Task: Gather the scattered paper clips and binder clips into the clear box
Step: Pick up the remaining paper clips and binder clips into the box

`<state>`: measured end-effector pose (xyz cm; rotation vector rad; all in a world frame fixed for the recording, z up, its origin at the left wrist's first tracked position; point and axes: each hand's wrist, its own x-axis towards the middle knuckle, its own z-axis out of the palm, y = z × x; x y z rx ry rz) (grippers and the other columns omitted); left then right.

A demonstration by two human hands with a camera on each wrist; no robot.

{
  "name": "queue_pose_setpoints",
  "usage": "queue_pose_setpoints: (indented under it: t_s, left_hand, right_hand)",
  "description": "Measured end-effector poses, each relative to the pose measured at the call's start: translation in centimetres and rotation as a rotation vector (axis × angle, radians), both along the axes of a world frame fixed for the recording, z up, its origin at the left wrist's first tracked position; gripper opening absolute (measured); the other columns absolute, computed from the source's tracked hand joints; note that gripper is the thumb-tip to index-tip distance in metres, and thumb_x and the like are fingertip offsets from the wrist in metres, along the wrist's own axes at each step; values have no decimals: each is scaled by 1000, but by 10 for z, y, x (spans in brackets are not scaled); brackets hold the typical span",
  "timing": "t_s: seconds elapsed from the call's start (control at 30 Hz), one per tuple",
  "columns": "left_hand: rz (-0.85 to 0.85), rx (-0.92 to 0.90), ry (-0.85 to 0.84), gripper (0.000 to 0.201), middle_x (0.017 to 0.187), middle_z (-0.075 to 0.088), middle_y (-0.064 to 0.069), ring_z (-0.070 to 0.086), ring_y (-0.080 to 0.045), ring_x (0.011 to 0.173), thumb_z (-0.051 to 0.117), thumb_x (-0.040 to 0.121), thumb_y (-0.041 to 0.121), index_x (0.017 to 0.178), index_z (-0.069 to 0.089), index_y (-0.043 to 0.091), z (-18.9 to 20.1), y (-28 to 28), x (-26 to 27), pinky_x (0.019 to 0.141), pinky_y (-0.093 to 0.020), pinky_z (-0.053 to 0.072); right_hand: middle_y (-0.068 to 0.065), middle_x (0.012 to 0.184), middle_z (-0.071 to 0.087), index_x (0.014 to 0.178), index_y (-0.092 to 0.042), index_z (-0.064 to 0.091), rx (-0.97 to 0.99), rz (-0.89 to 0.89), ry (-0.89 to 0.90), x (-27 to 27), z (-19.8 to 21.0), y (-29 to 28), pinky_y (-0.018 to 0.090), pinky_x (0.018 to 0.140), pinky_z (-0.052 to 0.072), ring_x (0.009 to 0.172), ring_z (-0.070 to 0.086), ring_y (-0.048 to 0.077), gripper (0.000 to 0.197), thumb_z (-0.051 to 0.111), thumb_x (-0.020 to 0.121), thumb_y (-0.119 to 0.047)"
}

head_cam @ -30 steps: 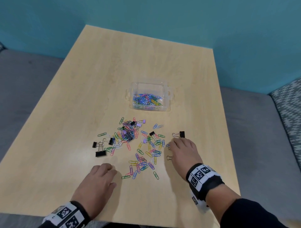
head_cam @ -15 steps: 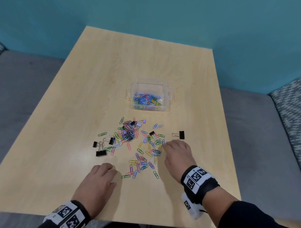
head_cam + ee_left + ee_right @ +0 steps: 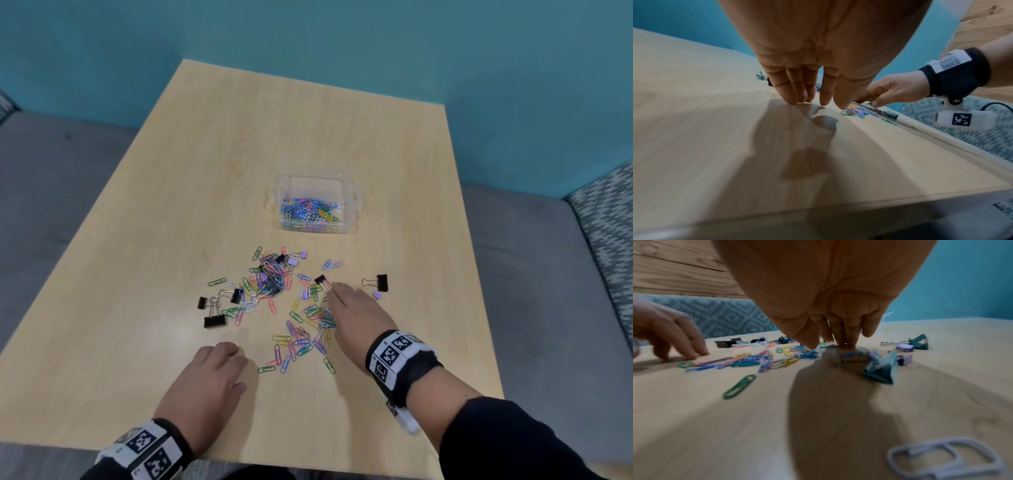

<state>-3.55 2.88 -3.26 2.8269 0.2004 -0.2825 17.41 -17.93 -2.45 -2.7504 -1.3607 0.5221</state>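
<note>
The clear box [image 3: 314, 205], part-filled with clips, stands on the table [image 3: 137, 274] far of the scattered paper clips [image 3: 301, 329], well beyond both hands. The right hand [image 3: 356, 315] lies at the pile's right edge, fingers extended onto the clips; the left hand [image 3: 205, 383] rests at the near left, fingers loosely bent, fingertips on bare wood, holding nothing.

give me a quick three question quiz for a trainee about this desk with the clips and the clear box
1. True or false: the clear box already holds paper clips.
2. Which hand reaches into the scattered clips? A) left hand B) right hand C) both
3. Fill in: the lone black binder clip lies to the ____ of the right hand's fingertips, seen from the head view.

Key:
1. True; colored paper clips lie on its bottom.
2. B; the right hand has its fingertips down among the clips, while the left hand rests on bare table, holding nothing.
3. right
</note>
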Motion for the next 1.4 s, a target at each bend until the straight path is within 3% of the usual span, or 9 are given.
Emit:
queue_pose_setpoints:
  t_s: [0.2, 0.37, 0.5, 0.63, 0.77, 0.87, 1.03, 1.3, 1.4]
  left_hand:
    - [17, 9, 4, 36, 105, 58, 3, 54, -20, 84, 40, 74, 37, 96, 65, 24, 1, -2, 0, 74, -29, 49]
    - [18, 4, -3, 36, 104, 58, 3, 54, -20, 84, 40, 73, 37, 96, 65, 24, 2, -2, 1, 74, -28, 51]
    - [16, 8, -1, 35, 103, 58, 3, 53, -19, 84, 41, 73, 36, 95, 65, 24, 1, -2, 1, 78, -26, 42]
    - [23, 8, 4, 35, 105, 57, 3, 52, -18, 85, 41, 73, 37, 95, 65, 24, 1, -2, -1, 77, -28, 45]
    - [24, -1, -5, 35, 104, 57, 2, 54, -20, 84, 41, 73, 36, 95, 65, 22, 2, -2, 2, 73, -29, 53]
    - [23, 0, -4, 35, 104, 57, 3, 54, -19, 84, 41, 73, 36, 96, 65, 23, 2, -1, 2, 72, -28, 53]
    - [27, 8, -25, 33, 103, 56, 3, 53, -20, 83, 46, 72, 34, 95, 65, 22, 1, -2, 2, 77, -27, 43]
    - [24, 12, -2, 35, 103, 59, 2, 55, -20, 83, 42, 73, 37, 95, 66, 22, 6, -3, 2, 73, -29, 51]
    - [19, 5, -6, 35, 103, 58, 2, 54, -21, 83, 42, 73, 35, 95, 66, 22, 5, -2, 3, 74, -29, 51]
  right_hand:
    - [18, 135, 50, 118, -5, 56, 19, 92, -4, -25, 1, 1, 47, 103, 39, 117, 52, 37, 46, 54, 73, -6]
    - [18, 154, 27, 131, -5, 46, -6, 29, 11, -5, 5, 8, 43, 113, 23, 135, 34, 34, 50, 47, 81, -6]
    - [19, 153, 26, 133, -6, 44, -56, 50, -19, -4, 5, 8, 46, 115, 17, 137, 29, 34, 53, 47, 80, -6]
    - [19, 139, 43, 127, -10, 46, -143, 54, -70, -23, 8, 7, 52, 113, 19, 125, 40, 37, 49, 52, 79, -13]
    - [9, 119, 58, 115, -13, 55, -3, 38, -66, -27, 11, 7, 49, 108, 31, 112, 51, 33, 40, 51, 76, -11]
    - [13, 136, 50, 118, -10, 55, 22, 23, -80, -10, 12, 10, 51, 107, 31, 125, 44, 36, 42, 47, 76, -8]
    - [10, 156, 21, 136, -14, 37, -86, 15, -26, 6, 14, 14, 52, 116, 9, 144, 11, 29, 51, 44, 85, -11]
    - [14, 151, 29, 135, -13, 37, -118, -129, -31, 9, 18, 3, 48, 116, 11, 142, 17, 31, 49, 43, 86, -14]
    - [20, 153, 24, 134, -8, 37, -49, -73, 13, 16, 15, 13, 45, 117, 15, 143, 18, 33, 47, 33, 88, -19]
